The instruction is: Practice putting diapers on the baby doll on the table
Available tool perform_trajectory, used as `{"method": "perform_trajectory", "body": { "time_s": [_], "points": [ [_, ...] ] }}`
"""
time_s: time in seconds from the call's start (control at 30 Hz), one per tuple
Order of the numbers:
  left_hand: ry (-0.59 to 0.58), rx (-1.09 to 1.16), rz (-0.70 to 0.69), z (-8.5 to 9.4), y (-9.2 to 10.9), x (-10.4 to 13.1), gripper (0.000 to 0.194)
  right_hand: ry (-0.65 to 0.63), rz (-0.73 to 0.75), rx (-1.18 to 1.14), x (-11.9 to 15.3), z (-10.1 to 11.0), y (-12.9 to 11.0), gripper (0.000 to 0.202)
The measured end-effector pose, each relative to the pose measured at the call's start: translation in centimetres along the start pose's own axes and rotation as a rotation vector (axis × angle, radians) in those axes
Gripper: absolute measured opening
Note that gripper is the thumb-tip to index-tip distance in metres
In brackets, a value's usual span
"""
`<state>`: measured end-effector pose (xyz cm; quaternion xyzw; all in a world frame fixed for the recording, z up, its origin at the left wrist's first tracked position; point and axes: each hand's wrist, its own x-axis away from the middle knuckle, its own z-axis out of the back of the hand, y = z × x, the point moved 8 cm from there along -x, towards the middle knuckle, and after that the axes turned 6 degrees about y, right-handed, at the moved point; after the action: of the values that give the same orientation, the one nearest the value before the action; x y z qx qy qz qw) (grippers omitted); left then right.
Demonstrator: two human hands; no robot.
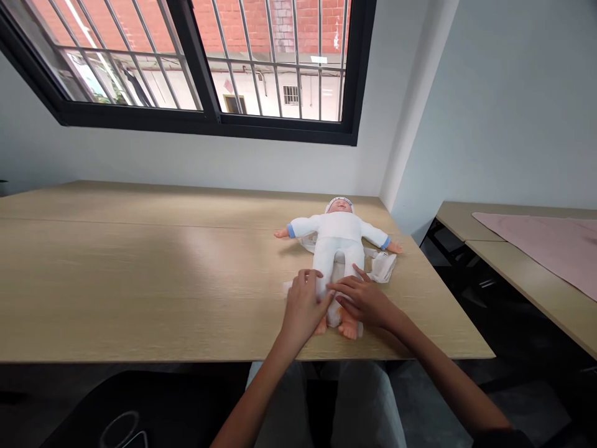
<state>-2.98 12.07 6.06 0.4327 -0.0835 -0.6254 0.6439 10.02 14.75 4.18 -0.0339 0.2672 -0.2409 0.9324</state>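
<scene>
A baby doll in a white outfit with blue cuffs lies on its back on the table, its arms spread and its bare feet toward me. White cloth shows beneath and beside it. My left hand is bent around the doll's lower leg on the left, thumb on the inner side and fingers on the outer. Across the other lower leg lies my right hand, fingers stretched and apart, touching the trouser fabric. The fingertips of both hands come close together between the legs.
The wooden table has its front edge just before my knees. To the right, beyond a gap, another table carries a pink cloth. A barred window is in the wall behind. A dark seat stands at lower left.
</scene>
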Motion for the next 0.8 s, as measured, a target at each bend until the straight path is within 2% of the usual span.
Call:
{"method": "perform_trajectory", "body": {
  "time_s": [0.07,0.13,0.3,0.4,0.47,0.53,0.63,0.73,0.8],
  "points": [
    [-0.106,-0.029,0.02,-1.8,-0.8,-0.4,0.049,-0.015,-0.008,0.034,0.0,0.1,0.2,0.039],
    [-0.178,-0.009,0.072,-2.7,-2.1,-0.7,0.063,-0.024,-0.031,0.068,0.1,0.5,0.7,0.043],
    [-0.235,0.223,0.09,-2.1,-5.2,-2.1,0.072,-0.065,-0.084,0.119,1.5,1.9,3.3,0.049],
    [-0.36,0.391,0.087,-1.9,-5.7,-2.8,0.076,-0.137,-0.077,0.077,2.5,2.0,4.2,0.061],
    [-0.425,0.424,0.123,-1.8,-5.8,-3.1,0.079,-0.177,-0.071,0.063,2.9,1.9,4.2,0.067],
    [-0.443,0.416,0.152,-1.7,-5.7,-3.2,0.082,-0.203,-0.067,0.065,2.9,1.8,3.9,0.062],
    [-0.442,0.429,0.169,-1.7,-5.5,-3.2,0.084,-0.197,-0.078,0.076,2.4,1.6,3.4,0.04],
    [-0.427,0.463,0.178,-1.9,-5.6,-3.1,0.083,-0.136,-0.1,0.083,1.7,1.3,3.1,0.022],
    [-0.421,0.467,0.172,-1.9,-5.7,-3.0,0.082,-0.057,-0.135,0.047,1.3,1.3,3.2,0.021]
  ]
}}
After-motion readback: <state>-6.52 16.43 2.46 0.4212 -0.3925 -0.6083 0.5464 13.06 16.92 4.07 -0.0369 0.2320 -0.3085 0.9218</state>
